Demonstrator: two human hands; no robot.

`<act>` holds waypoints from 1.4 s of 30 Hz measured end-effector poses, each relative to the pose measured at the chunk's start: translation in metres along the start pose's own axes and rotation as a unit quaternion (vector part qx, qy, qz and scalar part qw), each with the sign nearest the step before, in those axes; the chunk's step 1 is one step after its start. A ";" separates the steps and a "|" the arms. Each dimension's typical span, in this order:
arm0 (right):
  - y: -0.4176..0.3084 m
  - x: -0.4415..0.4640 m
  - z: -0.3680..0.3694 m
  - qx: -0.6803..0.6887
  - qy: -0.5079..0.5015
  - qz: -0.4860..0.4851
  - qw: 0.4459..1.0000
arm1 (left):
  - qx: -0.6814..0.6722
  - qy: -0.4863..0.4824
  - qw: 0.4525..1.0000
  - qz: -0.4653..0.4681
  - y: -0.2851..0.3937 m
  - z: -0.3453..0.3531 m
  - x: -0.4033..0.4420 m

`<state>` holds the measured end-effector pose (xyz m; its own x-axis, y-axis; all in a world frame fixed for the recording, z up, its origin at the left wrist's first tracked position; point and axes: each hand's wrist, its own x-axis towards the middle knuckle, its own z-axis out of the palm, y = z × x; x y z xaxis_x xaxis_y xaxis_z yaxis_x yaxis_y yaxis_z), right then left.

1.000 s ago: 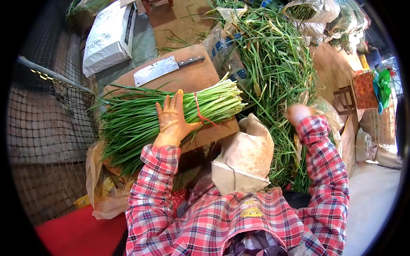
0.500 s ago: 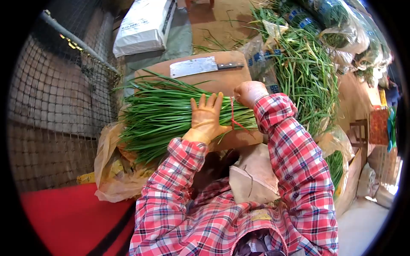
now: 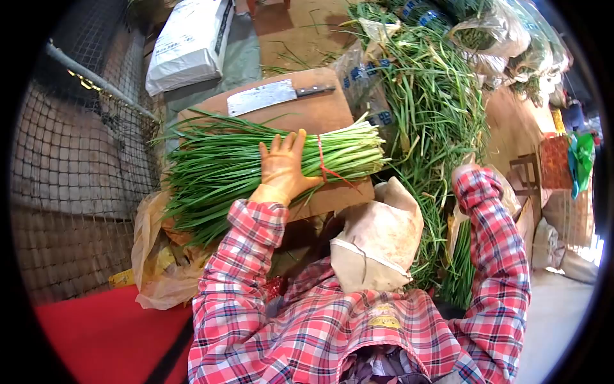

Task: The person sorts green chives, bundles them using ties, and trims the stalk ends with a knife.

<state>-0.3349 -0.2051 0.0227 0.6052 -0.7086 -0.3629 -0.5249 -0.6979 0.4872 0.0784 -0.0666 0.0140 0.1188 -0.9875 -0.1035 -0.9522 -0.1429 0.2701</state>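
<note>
A thick bunch of long green leaves like garlic chives (image 3: 217, 157) lies across a brown board (image 3: 345, 198). Its pale stalk ends point right, and a red tie (image 3: 322, 160) circles it near them. My left hand (image 3: 283, 168), in an orange rubber glove, lies on the bunch with fingers spread, left of the tie. Out to the right, my right hand (image 3: 465, 169) is at the mouth of a plastic bag (image 3: 508, 195) holding more greens (image 3: 459, 262). Its fingers are mostly hidden. A cleaver (image 3: 262, 97) lies on the board behind the bunch.
Loose greens (image 3: 428, 96) are heaped right of the board, with bagged bundles (image 3: 505, 32) behind. A white sack (image 3: 190, 45) lies at the back left. Netting (image 3: 83, 160) stands along the left side. A crumpled plastic bag (image 3: 160, 256) sits below the leaf tips.
My right hand has left the tie and stalk ends and moved right and down to the bag. My left hand stays on the bunch. The whole view has shifted slightly.
</note>
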 end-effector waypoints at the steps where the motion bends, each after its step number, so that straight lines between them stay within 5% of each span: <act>1: -0.007 0.006 -0.017 0.064 -0.164 0.028 0.984 | 0.010 0.002 1.000 0.002 0.000 0.001 0.000; 2: -0.023 0.011 -0.042 0.130 -0.323 0.055 0.936 | 0.009 -0.013 1.000 0.002 -0.001 0.000 0.001; 3: -0.053 0.003 -0.103 0.265 -0.159 0.077 0.948 | 0.012 -0.014 1.000 0.005 0.002 -0.001 0.002; 4: -0.078 0.012 -0.132 0.353 -0.097 0.047 0.929 | 0.010 -0.019 1.000 0.004 0.004 -0.001 0.002; 5: -0.107 0.024 -0.105 0.425 0.041 -0.016 0.904 | 0.011 -0.018 1.000 -0.004 0.003 -0.001 0.000; 7: -0.159 0.048 -0.128 0.519 0.129 -0.087 0.840 | 0.061 -0.020 0.997 0.035 0.002 -0.003 -0.004; 10: -0.203 0.089 -0.126 0.621 0.180 -0.059 0.761 | 0.079 0.011 0.993 0.083 0.004 0.000 -0.014; 11: -0.206 0.096 -0.122 0.601 0.288 -0.086 0.740 | 0.075 0.018 0.993 0.090 0.004 0.005 -0.016; 13: -0.196 0.095 -0.126 0.622 0.278 -0.084 0.727 | 0.090 0.031 0.990 0.101 0.006 0.016 -0.019; 15: -0.191 0.094 -0.127 0.514 0.313 -0.021 0.798 | 0.092 0.003 0.991 0.096 0.008 0.020 -0.015; 19: -0.174 0.088 -0.148 0.369 0.166 0.031 0.914 | 0.124 0.077 0.985 0.086 0.011 0.038 0.002; 24: -0.173 0.104 -0.170 0.478 0.235 -0.071 0.843 | 0.094 -0.002 0.991 0.097 0.008 0.016 0.021; 25: -0.186 0.118 -0.174 0.672 0.279 -0.094 0.679 | 0.095 -0.038 0.990 0.096 0.007 0.013 0.024; 27: -0.179 0.114 -0.178 0.877 0.025 0.004 0.480 | 0.112 -0.057 0.989 0.085 0.004 0.009 0.034; 30: -0.186 0.120 -0.171 0.963 -0.088 0.090 0.240 | 0.101 -0.057 0.990 0.085 0.000 0.008 0.046; 32: -0.221 0.118 -0.121 0.872 0.043 -0.041 0.485 | 0.046 -0.086 0.992 0.081 0.000 -0.002 0.055; 35: -0.240 0.081 -0.104 0.565 0.075 -0.028 0.821 | 0.005 -0.130 0.989 0.066 -0.006 -0.003 0.066; 37: -0.234 0.093 -0.123 0.591 -0.048 -0.037 0.804 | -0.021 -0.097 0.992 0.082 -0.008 -0.003 0.064; 38: -0.219 0.094 -0.145 0.641 -0.186 -0.025 0.744 | -0.023 -0.114 0.990 0.075 -0.006 -0.009 0.065; 39: -0.209 0.082 -0.150 0.646 -0.178 -0.014 0.742 | -0.026 -0.134 0.989 0.065 -0.005 -0.013 0.065; 41: -0.188 0.058 -0.149 0.793 -0.202 -0.094 0.568 | -0.039 -0.106 0.989 0.090 -0.010 -0.021 0.066; 42: -0.172 0.044 -0.145 0.788 -0.183 -0.093 0.580 | -0.060 -0.102 0.988 0.104 -0.015 -0.027 0.063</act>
<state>-0.1312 -0.1011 0.0384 0.7223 -0.3793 -0.5782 -0.5409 0.2111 -0.8142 0.1078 -0.1288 0.0291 -0.1469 -0.9641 -0.2213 -0.9084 0.0430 0.4158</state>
